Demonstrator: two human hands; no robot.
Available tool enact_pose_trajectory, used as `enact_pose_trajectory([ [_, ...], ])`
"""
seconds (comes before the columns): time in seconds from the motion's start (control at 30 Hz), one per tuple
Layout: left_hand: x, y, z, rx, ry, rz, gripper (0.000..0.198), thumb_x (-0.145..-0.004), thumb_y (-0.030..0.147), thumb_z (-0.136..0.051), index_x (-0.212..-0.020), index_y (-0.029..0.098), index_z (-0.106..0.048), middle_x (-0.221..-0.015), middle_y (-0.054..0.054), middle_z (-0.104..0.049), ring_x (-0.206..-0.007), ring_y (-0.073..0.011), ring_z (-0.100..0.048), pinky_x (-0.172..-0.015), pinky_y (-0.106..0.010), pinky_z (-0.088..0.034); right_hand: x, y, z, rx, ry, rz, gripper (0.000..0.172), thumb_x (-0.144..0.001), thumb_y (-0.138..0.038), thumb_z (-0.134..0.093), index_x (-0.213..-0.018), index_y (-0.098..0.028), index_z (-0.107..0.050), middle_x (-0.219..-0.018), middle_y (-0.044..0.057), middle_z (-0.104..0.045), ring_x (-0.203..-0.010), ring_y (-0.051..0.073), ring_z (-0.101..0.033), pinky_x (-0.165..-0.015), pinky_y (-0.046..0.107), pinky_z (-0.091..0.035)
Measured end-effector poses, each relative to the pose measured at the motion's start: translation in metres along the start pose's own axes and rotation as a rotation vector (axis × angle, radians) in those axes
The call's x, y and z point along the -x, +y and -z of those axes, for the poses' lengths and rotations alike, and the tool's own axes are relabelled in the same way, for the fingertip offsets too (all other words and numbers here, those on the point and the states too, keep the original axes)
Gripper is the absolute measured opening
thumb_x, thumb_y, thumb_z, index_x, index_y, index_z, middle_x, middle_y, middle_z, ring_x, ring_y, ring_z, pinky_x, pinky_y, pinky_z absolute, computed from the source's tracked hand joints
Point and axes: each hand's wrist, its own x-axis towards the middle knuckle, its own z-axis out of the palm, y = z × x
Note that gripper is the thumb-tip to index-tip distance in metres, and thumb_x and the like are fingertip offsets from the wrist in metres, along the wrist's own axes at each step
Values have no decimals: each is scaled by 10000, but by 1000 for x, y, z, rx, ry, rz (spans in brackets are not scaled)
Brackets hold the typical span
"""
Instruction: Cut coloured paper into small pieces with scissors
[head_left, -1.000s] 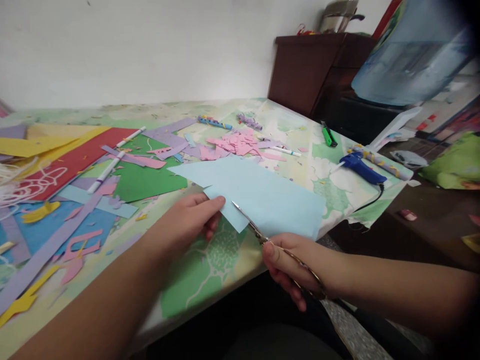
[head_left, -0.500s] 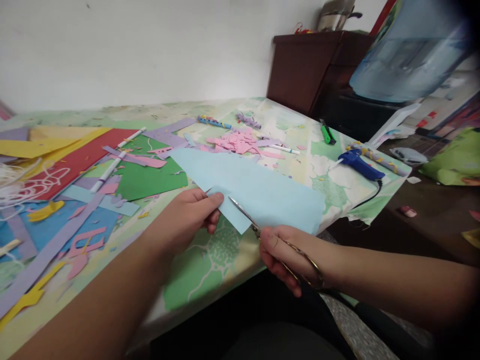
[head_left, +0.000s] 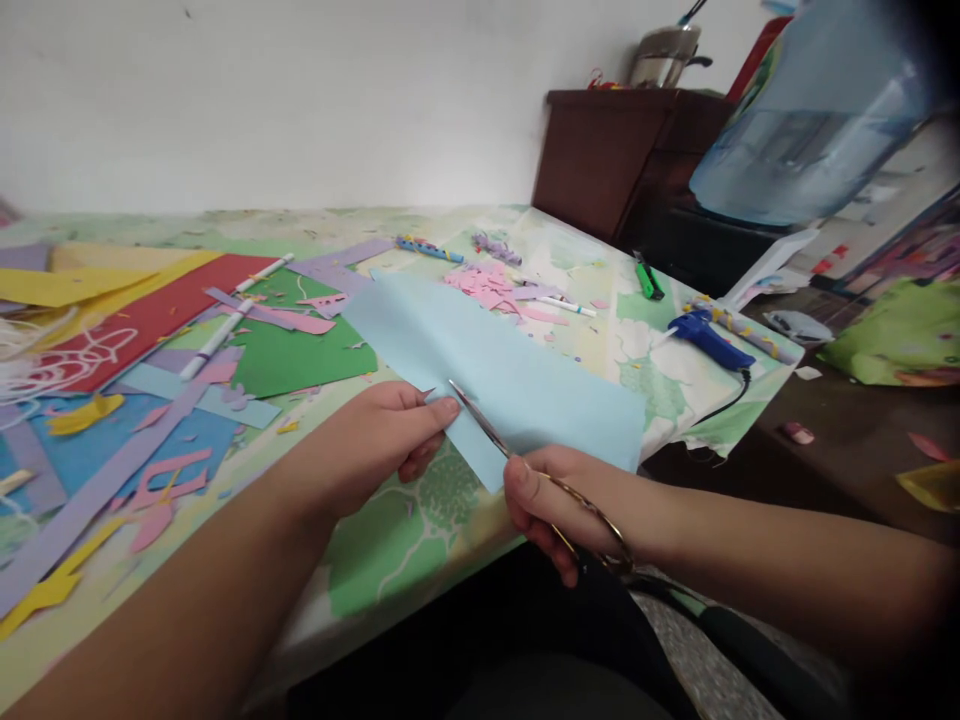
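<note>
A light blue sheet of paper [head_left: 540, 370] lies tilted over the near part of the table, its front corner close to the edge. My left hand [head_left: 397, 430] pinches the sheet's near left edge between thumb and fingers. In my right hand [head_left: 562, 500] is a pair of scissors [head_left: 487, 428] with gold-coloured handles, the fingers through the loops. The blades lie at the paper, their tips just right of my left thumb. A narrow flap of the sheet hangs on the near side of the blades.
Left lie a green sheet [head_left: 300, 350], a red sheet [head_left: 172, 310], white string [head_left: 67, 360] and several paper strips. Pink scraps [head_left: 484, 285] sit behind the blue sheet. Towards the right are a blue glue gun [head_left: 712, 340] with its cord and a green utility knife [head_left: 647, 278].
The scissor tips have shifted slightly left and up, nearer my left thumb. The blue sheet's far left part now bends upward more. My left hand keeps its pinch.
</note>
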Motion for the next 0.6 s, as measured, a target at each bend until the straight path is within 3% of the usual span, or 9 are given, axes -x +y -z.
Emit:
enact_pose_trajectory([
  [0.27, 6, 6, 4, -92, 68, 13, 385, -672, 384, -455, -364, 172, -366, -333, 40, -349, -339, -60, -303, -384, -203, -222, 0, -2, 1, 101, -22, 15, 514, -724, -611, -210, -599, -151, -403, -432, -35, -434, -358, 67, -455, -349, 165, -333],
  [0.6, 7, 7, 3, -91, 66, 12, 410, -674, 392, -456, -344, 166, -363, -324, 31, -353, -331, -59, -298, -368, -200, -219, -1, -1, 2, 146, -20, 8, 488, -690, -627, -285, -580, -161, -378, -402, -40, -414, -342, 70, -440, -329, 161, -314],
])
